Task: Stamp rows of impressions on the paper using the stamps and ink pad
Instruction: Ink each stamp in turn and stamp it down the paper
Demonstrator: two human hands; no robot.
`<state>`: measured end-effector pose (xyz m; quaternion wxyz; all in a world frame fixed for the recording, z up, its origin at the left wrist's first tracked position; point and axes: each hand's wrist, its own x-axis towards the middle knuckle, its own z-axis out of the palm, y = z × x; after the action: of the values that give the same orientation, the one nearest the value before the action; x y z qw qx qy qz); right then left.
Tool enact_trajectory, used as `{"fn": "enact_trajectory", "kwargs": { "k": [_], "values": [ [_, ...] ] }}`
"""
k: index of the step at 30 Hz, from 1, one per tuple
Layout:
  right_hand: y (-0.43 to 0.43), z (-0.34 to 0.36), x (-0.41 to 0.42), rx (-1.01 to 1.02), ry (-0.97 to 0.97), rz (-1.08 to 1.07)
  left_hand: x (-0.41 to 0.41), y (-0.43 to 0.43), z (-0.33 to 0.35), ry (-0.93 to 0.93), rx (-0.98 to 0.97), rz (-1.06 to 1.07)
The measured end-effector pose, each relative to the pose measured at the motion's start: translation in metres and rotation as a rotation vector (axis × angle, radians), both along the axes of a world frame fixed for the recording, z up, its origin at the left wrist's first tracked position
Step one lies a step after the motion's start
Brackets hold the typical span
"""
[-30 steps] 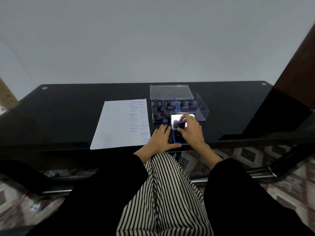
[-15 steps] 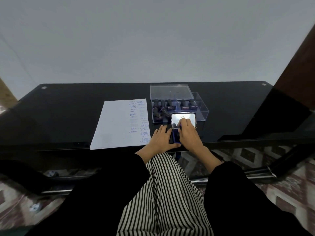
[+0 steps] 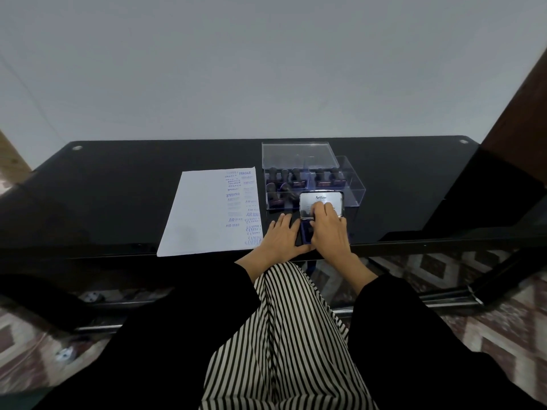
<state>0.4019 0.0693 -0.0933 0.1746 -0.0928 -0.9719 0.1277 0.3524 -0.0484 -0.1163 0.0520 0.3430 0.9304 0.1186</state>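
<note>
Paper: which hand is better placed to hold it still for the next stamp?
Probably left. The left hand lies flat beside the paper; the right hand is at the ink pad, farther.

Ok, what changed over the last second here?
The right hand has shifted slightly left and down over the open ink pad. The stamp it grips was plainly visible before and is now mostly hidden under its fingers. The left hand stays flat beside the pad, and the paper and clear stamp box have not moved.
</note>
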Motion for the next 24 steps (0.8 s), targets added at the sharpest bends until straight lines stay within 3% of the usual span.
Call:
{"fn": "enact_trajectory", "kwargs": {
  "k": [13, 24],
  "values": [
    [-0.001, -0.016, 0.010, 0.030, 0.118, -0.036, 0.001, 0.001, 0.000, -0.003, -0.001, 0.007],
    [0.001, -0.005, 0.000, 0.041, 0.054, -0.027, 0.003, 0.000, 0.003, -0.022, -0.038, 0.004]
  ]
}}
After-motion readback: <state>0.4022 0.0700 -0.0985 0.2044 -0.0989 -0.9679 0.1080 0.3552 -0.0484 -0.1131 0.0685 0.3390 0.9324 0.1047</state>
